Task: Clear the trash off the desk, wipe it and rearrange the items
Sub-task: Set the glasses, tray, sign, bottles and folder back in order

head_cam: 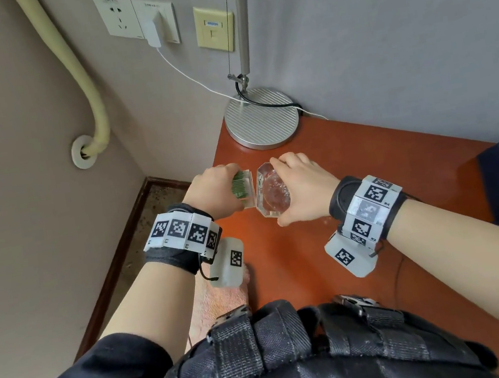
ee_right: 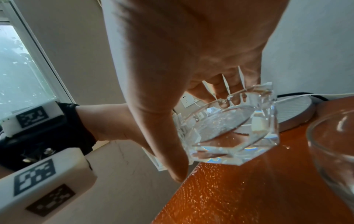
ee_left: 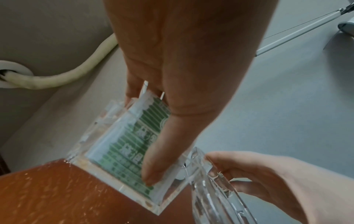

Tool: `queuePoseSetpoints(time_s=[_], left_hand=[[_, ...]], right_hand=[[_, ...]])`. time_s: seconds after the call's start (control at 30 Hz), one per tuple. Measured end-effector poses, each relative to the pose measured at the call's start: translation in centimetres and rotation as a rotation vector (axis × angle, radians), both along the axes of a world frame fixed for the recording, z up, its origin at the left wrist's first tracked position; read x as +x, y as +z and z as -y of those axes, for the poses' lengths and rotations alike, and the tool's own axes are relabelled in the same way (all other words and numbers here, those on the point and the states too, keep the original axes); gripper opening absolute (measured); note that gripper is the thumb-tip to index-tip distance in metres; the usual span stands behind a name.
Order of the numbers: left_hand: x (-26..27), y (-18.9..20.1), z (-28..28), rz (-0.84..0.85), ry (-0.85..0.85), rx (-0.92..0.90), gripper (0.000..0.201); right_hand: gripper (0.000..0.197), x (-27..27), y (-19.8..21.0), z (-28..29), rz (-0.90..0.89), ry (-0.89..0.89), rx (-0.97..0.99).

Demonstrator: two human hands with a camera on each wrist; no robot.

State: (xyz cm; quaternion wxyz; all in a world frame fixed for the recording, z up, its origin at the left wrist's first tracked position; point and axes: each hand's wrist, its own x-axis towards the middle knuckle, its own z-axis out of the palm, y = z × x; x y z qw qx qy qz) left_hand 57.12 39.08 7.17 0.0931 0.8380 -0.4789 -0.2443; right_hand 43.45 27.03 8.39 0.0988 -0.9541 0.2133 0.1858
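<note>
With the left hand (head_cam: 214, 190) gripping the clear box (head_cam: 243, 189) and the right hand (head_cam: 302, 186) gripping the glass ashtray (head_cam: 273, 193) at the desk (head_cam: 367, 172) corner, a slip could drop either.

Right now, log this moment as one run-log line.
left hand: grips clear card holder | right hand: grips glass ashtray | both at desk corner

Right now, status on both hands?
Left hand grips clear acrylic holder with green card. Right hand grips glass ashtray. Lamp base close behind.

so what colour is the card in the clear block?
Green with white stripes on the card; clearest in the left wrist view.
</note>
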Motion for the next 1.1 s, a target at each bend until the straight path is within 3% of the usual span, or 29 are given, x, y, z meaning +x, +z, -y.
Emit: queuePoseSetpoints(time_s=[0.6,1.1], left_hand=[[3.1,-6.1,2.8,0.018,-0.058,0.074,0.041],[2.9,-7.9,3.9,0.03,-0.114,0.073,0.046]], right_hand=[[0.121,3.3,-7.5,1.6,-0.204,0.08,-0.135],[0.121,3.6,-9.3,2.2,-0.267,0.082,-0.157]])
